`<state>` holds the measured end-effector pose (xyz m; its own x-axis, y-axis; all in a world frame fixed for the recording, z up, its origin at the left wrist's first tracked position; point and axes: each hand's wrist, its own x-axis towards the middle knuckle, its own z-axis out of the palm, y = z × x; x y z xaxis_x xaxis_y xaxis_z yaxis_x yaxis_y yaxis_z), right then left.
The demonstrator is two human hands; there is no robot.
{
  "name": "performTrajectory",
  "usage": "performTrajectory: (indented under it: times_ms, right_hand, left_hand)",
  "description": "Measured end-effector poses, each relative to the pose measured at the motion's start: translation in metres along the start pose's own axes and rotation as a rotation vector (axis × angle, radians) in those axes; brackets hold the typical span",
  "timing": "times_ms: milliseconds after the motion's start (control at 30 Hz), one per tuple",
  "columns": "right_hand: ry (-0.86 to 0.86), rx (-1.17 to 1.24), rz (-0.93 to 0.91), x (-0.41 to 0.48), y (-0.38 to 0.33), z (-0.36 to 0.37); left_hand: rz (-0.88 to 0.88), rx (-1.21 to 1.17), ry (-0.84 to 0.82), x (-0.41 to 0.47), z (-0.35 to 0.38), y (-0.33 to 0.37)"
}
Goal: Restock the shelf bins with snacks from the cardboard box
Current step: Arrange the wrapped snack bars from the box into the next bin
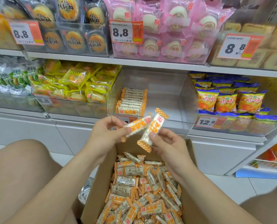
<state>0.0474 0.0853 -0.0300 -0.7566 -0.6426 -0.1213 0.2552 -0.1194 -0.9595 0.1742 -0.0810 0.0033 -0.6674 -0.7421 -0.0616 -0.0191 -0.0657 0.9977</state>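
the box [99, 183] sits by your knees, full of snack bars [144, 191]. your left hand [105, 135] pinches one bar [137, 126] and your right hand [168, 146] pinches another bar [152, 131], both held above the box. turn them the same way, then stand them beside the row [132, 101] in the clear bin [167, 88], tight and neat.

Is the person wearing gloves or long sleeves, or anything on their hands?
No. The left hand and right hand are bare: no gloves, rings or watch show. The left forearm and right forearm are bare too, no sleeve in view.
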Motion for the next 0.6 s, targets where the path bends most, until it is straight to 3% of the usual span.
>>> performTrajectory:
  times_ms: [233, 300, 467, 600]
  right_hand:
    - [-0.197, -0.054, -0.056, 0.008, -0.029, 0.027]
    - [-0.249, -0.123, -0.099, 0.014, -0.038, 0.031]
    - [-0.232, -0.318, -0.228, 0.036, -0.052, 0.043]
    - [-0.082, -0.832, -0.551, 0.083, -0.064, 0.043]
  left_hand:
    - [-0.068, -0.3, -0.265, 0.003, 0.002, 0.011]
    - [0.002, -0.154, -0.247, 0.006, -0.001, 0.02]
    - [0.35, 0.571, -0.171, 0.027, -0.017, 0.028]
    - [0.371, 0.708, 0.137, 0.044, -0.028, 0.024]
